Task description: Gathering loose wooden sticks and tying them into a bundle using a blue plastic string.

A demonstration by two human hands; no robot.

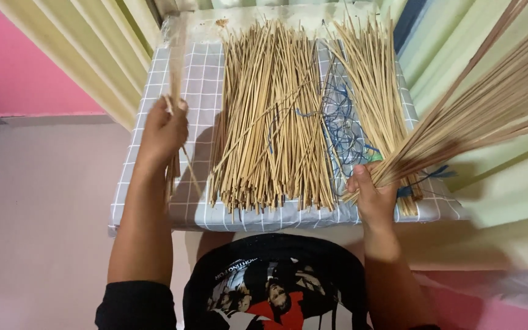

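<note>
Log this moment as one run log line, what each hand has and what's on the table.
left hand: grips few thin sticks | right hand: grips fanned stick bundle | checked table: two stick piles, blue string

The left grip [165, 128] sits over the left part of the bench [154, 211], closed round a few thin sticks [172, 85] that run from it away toward the far edge and a little way back toward the near edge. Just right of this grip a wide heap of sticks [270, 116] lies on the bench, spanning from far edge to near edge. Right of that heap lies a tangle of string [340, 131], and beyond it a second pile of sticks [374, 91]. The right grip [371, 189] sits at the near right corner, in front of that pile, with a fanned bundle [490, 101] spreading from it up and out past the bench's right side.
</note>
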